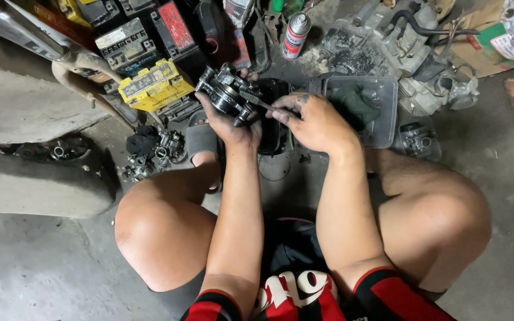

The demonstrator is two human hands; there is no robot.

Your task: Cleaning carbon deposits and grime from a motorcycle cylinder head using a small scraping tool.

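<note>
Left hand (230,122) fingers clamped around black carburetor (226,92), right hand (313,122) pinching small brush (254,98); green rag (352,104) in clear tub (388,83).

The left hand (228,122) covers the underside of the black metal carburetor (226,90), so can't tell how its grip sits. Top edge chops the red-and-white spray can (296,34) at 12 o'clock; small grey metal parts (150,156) at 9 o'clock are too tiny to tell apart.

Repair workshop: stained concrete floor (43,267), old batteries (150,83), spray can (296,34), scattered greasy engine parts (388,41).
</note>
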